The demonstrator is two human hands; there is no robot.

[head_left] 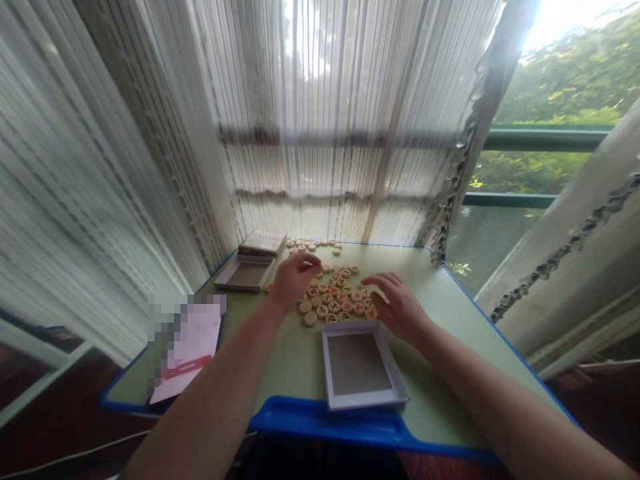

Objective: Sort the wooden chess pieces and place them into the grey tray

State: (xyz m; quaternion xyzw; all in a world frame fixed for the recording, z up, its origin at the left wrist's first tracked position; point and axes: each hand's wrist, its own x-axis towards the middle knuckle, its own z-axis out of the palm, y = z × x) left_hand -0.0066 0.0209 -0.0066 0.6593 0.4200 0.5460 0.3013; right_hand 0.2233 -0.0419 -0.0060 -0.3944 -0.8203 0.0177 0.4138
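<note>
Round wooden Chinese chess pieces (pixel 334 307) lie in a loose cluster in the middle of the table, some with red characters, some with black, others blank side up. At the cluster's left side is my left hand (pixel 295 279), thumb and fingers pinched together; whatever they may hold is hidden. My right hand (pixel 397 303) hovers along the right side, its fingers curved with thumb and index apart over the nearest pieces. Closer to me, an open shallow white box (pixel 327 373) with a brown inside rests on the table. More pieces (pixel 312 247) sit near the far edge.
At the back left are another shallow box (pixel 219 283) and a closed box or lid (pixel 263 241). A pink sheet (pixel 197 333) with a red strip (pixel 190 367) lies to the left. The pale green table (pixel 450 373) has a blue rim and front tray (pixel 285 415). Curtains (pixel 340 167) hang behind.
</note>
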